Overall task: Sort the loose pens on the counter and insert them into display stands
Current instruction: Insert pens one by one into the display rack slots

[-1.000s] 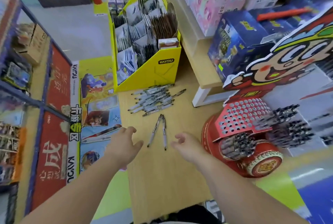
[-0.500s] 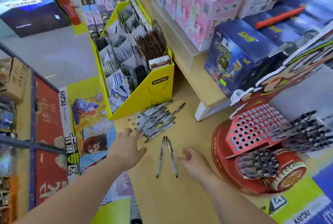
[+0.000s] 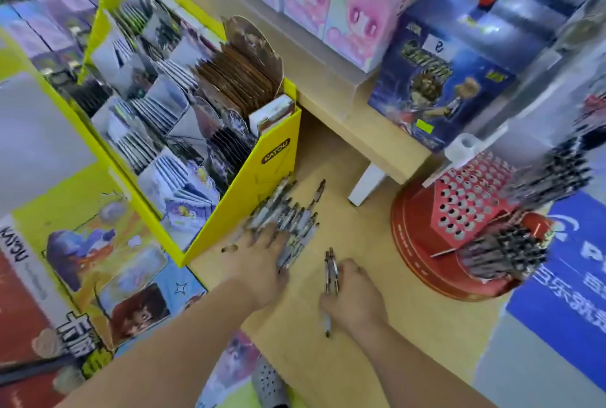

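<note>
- The left hand, at the centre of the frame, lies flat on the pen pile, its grip wide and fingers spread.
- The pile rests on the bench, right against the yellow box.
- The right hand, lower centre, has its grip curled round two pens, whose ends poke out past the fingers.
- The red stand, on the right and partly filled with pens, sits apart from both hands.
</note>
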